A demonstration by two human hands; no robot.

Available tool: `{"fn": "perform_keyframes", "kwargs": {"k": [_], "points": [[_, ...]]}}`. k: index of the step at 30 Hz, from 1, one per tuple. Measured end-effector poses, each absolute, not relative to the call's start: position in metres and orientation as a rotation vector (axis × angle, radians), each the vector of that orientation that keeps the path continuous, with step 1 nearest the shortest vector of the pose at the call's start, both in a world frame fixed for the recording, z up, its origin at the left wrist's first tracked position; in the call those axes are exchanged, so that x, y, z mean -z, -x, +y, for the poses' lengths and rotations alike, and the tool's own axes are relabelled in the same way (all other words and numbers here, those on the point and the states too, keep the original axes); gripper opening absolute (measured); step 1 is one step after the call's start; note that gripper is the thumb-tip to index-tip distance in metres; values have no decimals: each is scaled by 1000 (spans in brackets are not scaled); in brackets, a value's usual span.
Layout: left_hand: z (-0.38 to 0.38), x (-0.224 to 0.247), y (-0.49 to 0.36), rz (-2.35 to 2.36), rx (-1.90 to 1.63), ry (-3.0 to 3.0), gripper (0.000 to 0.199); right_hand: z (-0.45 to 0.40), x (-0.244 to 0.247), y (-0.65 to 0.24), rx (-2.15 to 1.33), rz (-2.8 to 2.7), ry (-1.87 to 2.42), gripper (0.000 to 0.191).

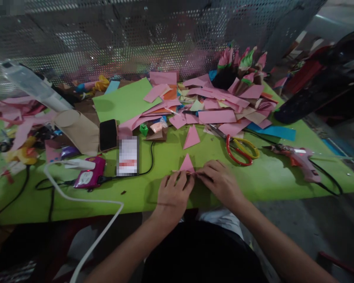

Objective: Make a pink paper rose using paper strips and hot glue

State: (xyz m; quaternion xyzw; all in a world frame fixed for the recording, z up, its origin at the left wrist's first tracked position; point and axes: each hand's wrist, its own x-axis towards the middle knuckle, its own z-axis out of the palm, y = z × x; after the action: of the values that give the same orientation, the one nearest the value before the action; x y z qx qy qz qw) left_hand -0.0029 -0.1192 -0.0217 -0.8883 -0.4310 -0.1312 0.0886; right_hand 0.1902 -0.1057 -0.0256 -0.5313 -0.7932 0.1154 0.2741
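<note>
A small pink folded paper [187,162] points away from me on the green table, its near edge hidden under my fingers. My left hand [174,194] presses it with fingers bent and close together. At its right corner my right hand [221,182] has its fingertips pinched together, touching the paper's edge. Just beyond lies a second pink folded triangle [192,137]. Scissors with red and yellow handles [238,150] rest to the right of it.
A pink glue gun [305,163] with a black cable lies at the right. Paper scraps [216,116] cover the back. Phone [108,135], magenta power adapter [90,173] and white cable [85,199] are at the left. A dark bottle [312,88] leans at the right.
</note>
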Motion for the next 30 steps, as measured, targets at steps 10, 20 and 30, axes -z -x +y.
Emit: {"fn": "perform_keyframes", "kwargs": {"k": [10,20,30], "points": [[-117,19,1,-1297,428,2638,33,-110,24,-202,-130,-2280,1410,24],[-107,14,-6,-1361,408,2650,28,-106,27,-207,-3,-2323,1388,30],[-102,7,-8,-1443,252,2730,32,-115,27,-209,-30,-2265,1319,32]]}}
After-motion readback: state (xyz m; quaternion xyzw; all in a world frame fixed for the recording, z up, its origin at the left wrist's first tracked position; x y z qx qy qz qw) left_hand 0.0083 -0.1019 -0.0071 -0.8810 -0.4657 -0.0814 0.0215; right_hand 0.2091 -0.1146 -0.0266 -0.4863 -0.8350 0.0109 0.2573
